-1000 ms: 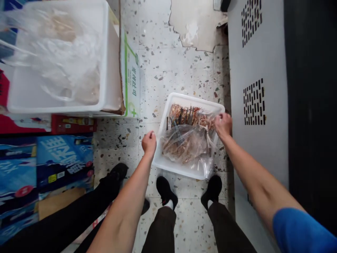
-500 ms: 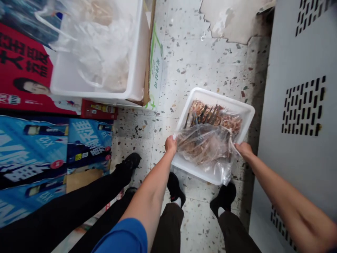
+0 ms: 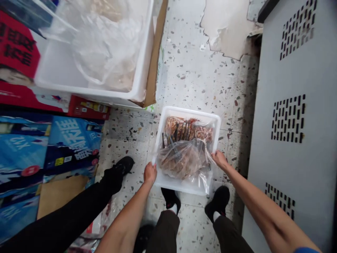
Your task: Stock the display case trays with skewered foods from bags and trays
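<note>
A white plastic bin point(image 3: 181, 188) is held low over the floor between my hands, just in front of my shoes. My left hand point(image 3: 150, 173) is closed on its left rim, and my right hand point(image 3: 220, 159) grips the right rim, beside the gathered end of a plastic bag. Inside lie bundles of thin reddish-brown pieces with dark sticks point(image 3: 184, 130), whose kind I cannot make out. The clear plastic bag point(image 3: 184, 158) covers the nearer part of them. Whether the bin touches the floor cannot be seen.
A larger white bin point(image 3: 60, 79) with plastic bags stands by a cardboard box point(image 3: 155, 66) at the upper left. Blue drink cartons point(image 3: 65, 140) are stacked below it. A grey vented cabinet point(image 3: 263, 158) lines the right side. Another person's leg point(image 3: 105, 186) reaches in from the left.
The bin has moved left and nearer my feet, and turned to sit straighter in view. Both hands have stayed on its sides. The other person's near foot has shifted back.
</note>
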A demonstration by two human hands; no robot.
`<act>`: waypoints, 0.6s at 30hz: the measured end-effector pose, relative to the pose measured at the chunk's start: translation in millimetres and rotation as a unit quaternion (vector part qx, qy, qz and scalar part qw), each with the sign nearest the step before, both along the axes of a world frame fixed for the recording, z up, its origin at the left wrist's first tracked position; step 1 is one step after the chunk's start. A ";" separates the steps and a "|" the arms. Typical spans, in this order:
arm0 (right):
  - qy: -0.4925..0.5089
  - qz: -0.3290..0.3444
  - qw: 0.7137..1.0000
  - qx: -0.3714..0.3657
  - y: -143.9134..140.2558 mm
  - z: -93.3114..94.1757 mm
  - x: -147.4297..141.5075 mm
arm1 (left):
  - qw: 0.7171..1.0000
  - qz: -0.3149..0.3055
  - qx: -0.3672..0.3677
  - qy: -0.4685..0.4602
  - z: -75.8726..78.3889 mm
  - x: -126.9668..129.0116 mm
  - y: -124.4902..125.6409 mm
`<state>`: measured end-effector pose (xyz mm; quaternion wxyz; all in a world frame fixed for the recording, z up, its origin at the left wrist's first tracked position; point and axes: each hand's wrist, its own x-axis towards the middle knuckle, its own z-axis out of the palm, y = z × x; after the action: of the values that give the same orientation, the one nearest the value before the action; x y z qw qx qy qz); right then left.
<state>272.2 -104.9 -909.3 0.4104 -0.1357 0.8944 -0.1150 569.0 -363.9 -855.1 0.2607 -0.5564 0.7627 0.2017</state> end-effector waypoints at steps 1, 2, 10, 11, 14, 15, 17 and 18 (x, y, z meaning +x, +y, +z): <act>-0.016 0.015 1.000 -0.006 -11.8 2.1 7.8 | 1.000 0.010 -0.003 -0.009 3.3 12.3 -4.4; -0.027 0.027 0.999 -0.010 -23.4 4.6 14.7 | 1.000 0.019 -0.007 -0.016 6.7 23.8 -7.8; -0.061 0.091 0.991 -0.080 -83.5 26.2 56.6 | 0.997 0.064 -0.020 -0.027 23.7 81.8 -29.5; -0.063 0.100 0.990 -0.076 -88.2 28.1 64.4 | 0.997 0.066 -0.020 -0.023 23.9 87.8 -38.7; -0.084 0.112 0.986 -0.095 -105.0 32.1 93.4 | 0.997 0.070 -0.025 -0.012 21.9 111.3 -74.7; -0.094 0.111 0.983 -0.109 -112.2 33.0 104.0 | 0.997 0.072 -0.029 -0.011 20.6 121.0 -87.6; -0.109 0.103 0.979 -0.136 -130.0 34.5 124.5 | 0.996 0.076 -0.038 -0.011 18.5 141.6 -112.1; -0.112 0.100 0.978 -0.146 -140.4 35.2 134.0 | 0.996 0.079 -0.044 -0.013 18.1 152.0 -123.9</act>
<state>406.2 -245.3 -874.1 0.4932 -0.2690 0.7984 -0.2169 720.9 -487.7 -837.0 0.2290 -0.6284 0.7210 0.1813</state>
